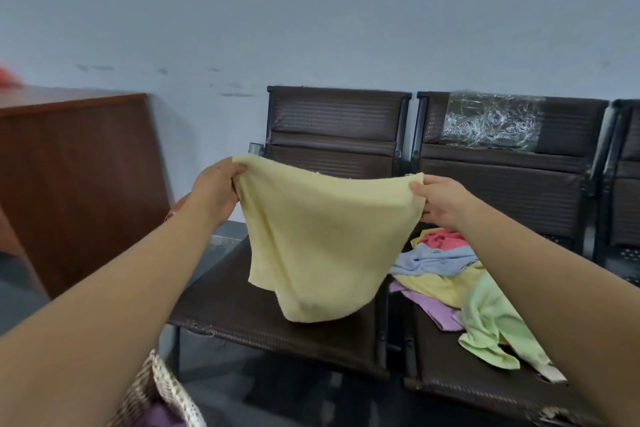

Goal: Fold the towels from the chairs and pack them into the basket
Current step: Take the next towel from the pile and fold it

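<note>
Yellow towel was held up in the air, spread between both hands, above the left chair seat, not touching it. Left hand pinched the towel's top left corner and right hand pinched the top right corner. Thumbs were on the near side; the other fingers were hidden behind the cloth. The lower edge hung loose and bunched.

Pile of towels lay crumpled on the right chair: pink, blue, yellow, purple, with green nearest. The right forearm covered part of it, so no count was possible.

Basket sat at the near left, cut off by the frame bottom and partly behind the left forearm. Purple cloth was inside it; whether it was folded was unclear.

Plastic wrap was on the right chair's back. Third chair was cut off at the right edge. Brown desk stood far left, with a red-orange blur on top at the frame edge, unidentifiable.
</note>
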### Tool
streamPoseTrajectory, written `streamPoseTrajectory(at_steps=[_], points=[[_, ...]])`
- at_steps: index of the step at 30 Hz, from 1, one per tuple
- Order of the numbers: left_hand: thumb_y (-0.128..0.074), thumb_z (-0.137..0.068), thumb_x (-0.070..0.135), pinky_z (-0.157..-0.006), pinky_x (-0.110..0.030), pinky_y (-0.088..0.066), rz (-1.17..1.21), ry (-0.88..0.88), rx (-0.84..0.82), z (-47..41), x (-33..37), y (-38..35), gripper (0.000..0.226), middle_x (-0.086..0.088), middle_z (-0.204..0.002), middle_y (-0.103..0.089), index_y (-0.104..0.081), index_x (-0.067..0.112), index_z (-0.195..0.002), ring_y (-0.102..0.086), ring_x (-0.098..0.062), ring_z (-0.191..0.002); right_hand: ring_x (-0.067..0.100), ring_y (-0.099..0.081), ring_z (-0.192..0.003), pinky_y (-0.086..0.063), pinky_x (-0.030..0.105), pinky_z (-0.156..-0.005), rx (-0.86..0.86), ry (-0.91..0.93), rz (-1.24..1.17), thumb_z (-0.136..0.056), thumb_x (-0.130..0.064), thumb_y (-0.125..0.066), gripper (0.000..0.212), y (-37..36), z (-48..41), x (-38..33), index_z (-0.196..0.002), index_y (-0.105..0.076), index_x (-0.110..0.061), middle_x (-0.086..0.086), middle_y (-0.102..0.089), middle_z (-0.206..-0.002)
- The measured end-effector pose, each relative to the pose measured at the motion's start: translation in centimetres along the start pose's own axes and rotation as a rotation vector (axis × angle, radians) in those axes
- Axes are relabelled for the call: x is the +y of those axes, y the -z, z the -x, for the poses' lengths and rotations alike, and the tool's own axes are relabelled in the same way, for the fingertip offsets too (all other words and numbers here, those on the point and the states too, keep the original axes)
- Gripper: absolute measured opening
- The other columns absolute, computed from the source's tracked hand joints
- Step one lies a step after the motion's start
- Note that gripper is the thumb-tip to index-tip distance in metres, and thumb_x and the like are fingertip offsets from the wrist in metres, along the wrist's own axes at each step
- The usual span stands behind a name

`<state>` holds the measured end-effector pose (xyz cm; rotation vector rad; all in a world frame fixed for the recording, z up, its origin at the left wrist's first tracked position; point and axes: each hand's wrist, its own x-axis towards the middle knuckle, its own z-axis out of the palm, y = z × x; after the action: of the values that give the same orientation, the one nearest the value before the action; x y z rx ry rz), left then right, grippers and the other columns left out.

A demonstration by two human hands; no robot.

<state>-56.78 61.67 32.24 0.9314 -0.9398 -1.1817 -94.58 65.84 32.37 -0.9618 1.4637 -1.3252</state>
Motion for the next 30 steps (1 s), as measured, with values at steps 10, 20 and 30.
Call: streamPoseTrajectory(at_steps=[10,20,30], points=[[-0.054,-0.095,0.003,-0.067,-0.022,-0.051,-0.224,-0.054,-0.062,-0.7,-2.6,1.3,0.036,0.005,-0.084,-0.073,-0.069,0.025,-0.119,-0.061,-0.009,-0.069,0.03,-0.067,-0.11,-0.054,0.04,-0.092,-0.291,-0.103,0.148,-0.091,0.0,-0.066,0.035,0.3,-3.4,2.6,-0.126,-0.063,0.003,0.021,-0.068,-0.121],[-0.07,-0.086,0.026,-0.07,-0.016,-0.046,-0.984,-0.281,0.118,-7.8,-4.6,0.7,0.022,0.005,-0.095,-0.073,-0.075,0.026,-0.108,-0.064,-0.011,-0.085,0.024,-0.064,-0.086,-0.047,0.028,-0.073,0.161,0.325,0.749,-0.09,-0.006,-0.067,0.016,-3.3,-12.2,1.2,-0.101,-0.078,-0.007,0.011,-0.071,-0.092],[-0.067,-0.09,0.018,-0.063,-0.003,-0.035,-0.925,-0.437,0.298,-9.9,-1.7,0.4,0.018,-0.002,-0.098,-0.074,-0.075,0.018,-0.106,-0.061,-0.011,-0.081,0.016,-0.064,-0.103,-0.054,0.032,-0.094,0.25,0.509,0.277,-0.092,-0.005,-0.063,0.021,-5.2,-14.7,-2.6,-0.095,-0.07,-0.024,0.002,-0.069,-0.109]])
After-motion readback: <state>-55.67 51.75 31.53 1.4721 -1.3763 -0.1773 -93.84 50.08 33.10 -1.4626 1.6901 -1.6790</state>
